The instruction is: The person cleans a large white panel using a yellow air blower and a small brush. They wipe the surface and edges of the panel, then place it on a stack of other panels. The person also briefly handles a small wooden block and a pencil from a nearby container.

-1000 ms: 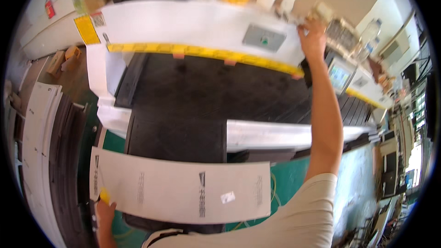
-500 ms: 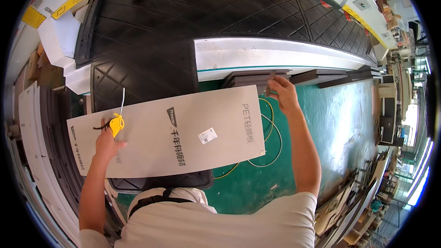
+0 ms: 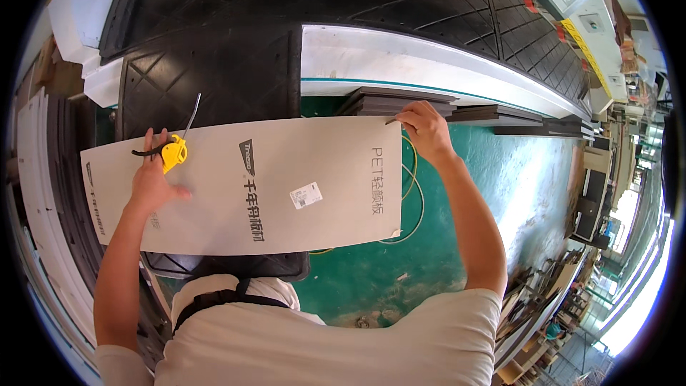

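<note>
— What sort of place is this?

— A workshop with a green floor (image 3: 457,257) and a wide black ribbed mat (image 3: 236,50) on a machine bed. Take the long grey board (image 3: 243,186) as the landmark: it lies flat across the middle, over the near edge of the mat.

— Where are the hands?

— The left hand (image 3: 152,175) rests flat on the board's left end, fingers closed around a yellow-handled tool (image 3: 171,150) with a thin metal rod pointing away from the person. The right hand (image 3: 423,129) pinches the board's far right corner, fingers together on its edge.

— Anything around the board?

— Just beyond its right end, a stack of dark panels (image 3: 429,104) lies against a white ledge (image 3: 429,64). A yellow-green hose (image 3: 413,193) loops on the floor beside and under the right end. White sheets (image 3: 32,171) stand past the left end.
</note>
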The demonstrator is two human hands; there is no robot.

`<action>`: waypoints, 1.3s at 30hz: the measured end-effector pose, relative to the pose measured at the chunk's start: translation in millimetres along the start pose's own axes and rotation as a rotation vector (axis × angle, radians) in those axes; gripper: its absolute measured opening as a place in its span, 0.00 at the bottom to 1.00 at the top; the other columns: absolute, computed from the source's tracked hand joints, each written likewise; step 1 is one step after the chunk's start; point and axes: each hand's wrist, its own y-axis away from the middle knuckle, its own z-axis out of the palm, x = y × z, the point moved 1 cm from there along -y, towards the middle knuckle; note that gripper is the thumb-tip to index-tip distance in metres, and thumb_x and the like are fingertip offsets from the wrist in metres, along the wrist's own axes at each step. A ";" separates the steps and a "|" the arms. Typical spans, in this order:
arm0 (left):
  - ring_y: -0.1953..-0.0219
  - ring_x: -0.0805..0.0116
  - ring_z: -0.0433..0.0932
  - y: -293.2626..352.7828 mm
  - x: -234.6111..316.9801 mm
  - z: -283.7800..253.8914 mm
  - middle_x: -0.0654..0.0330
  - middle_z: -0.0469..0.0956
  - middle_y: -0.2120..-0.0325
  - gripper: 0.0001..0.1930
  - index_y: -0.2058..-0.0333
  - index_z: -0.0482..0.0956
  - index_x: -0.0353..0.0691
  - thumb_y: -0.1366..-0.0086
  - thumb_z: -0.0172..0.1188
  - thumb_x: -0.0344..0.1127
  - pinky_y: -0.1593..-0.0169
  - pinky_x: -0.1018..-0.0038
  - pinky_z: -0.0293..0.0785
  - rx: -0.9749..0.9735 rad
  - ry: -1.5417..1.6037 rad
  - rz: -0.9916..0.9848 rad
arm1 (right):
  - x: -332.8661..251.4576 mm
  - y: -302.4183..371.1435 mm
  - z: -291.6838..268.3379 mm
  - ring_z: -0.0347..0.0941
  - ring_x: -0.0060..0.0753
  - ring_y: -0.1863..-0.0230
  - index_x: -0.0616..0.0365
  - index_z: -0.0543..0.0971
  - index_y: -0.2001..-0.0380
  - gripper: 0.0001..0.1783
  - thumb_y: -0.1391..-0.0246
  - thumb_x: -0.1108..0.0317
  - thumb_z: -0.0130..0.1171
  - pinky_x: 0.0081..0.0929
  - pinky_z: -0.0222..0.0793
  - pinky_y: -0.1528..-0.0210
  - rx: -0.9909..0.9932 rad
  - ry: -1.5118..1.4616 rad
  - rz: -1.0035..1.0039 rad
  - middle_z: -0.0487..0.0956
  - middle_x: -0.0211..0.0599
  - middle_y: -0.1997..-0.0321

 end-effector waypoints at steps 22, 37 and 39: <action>0.29 0.51 0.64 1.1 7.9 -8.0 0.55 0.47 0.23 0.72 0.25 0.52 0.52 0.72 0.86 0.37 0.37 0.58 0.74 0.075 0.109 -0.037 | -9.5 16.7 -2.4 0.77 0.40 0.56 0.49 0.81 0.65 0.09 0.50 0.76 0.63 0.39 0.78 0.68 -0.050 0.079 0.011 0.79 0.28 0.62; 0.27 0.53 0.61 0.1 0.5 -2.9 0.54 0.49 0.24 0.71 0.25 0.53 0.50 0.71 0.85 0.37 0.35 0.60 0.72 0.104 0.152 -0.008 | -59.2 120.7 -21.8 0.78 0.35 0.58 0.48 0.84 0.61 0.16 0.53 0.78 0.62 0.34 0.78 0.69 -0.304 0.168 0.047 0.77 0.28 0.63; 0.27 0.54 0.60 1.4 -1.2 -2.9 0.55 0.49 0.24 0.70 0.25 0.53 0.50 0.69 0.85 0.37 0.34 0.60 0.71 0.103 0.146 0.008 | -45.1 65.5 -15.0 0.78 0.37 0.59 0.47 0.83 0.64 0.12 0.50 0.77 0.61 0.37 0.78 0.68 -0.120 0.229 0.034 0.76 0.29 0.65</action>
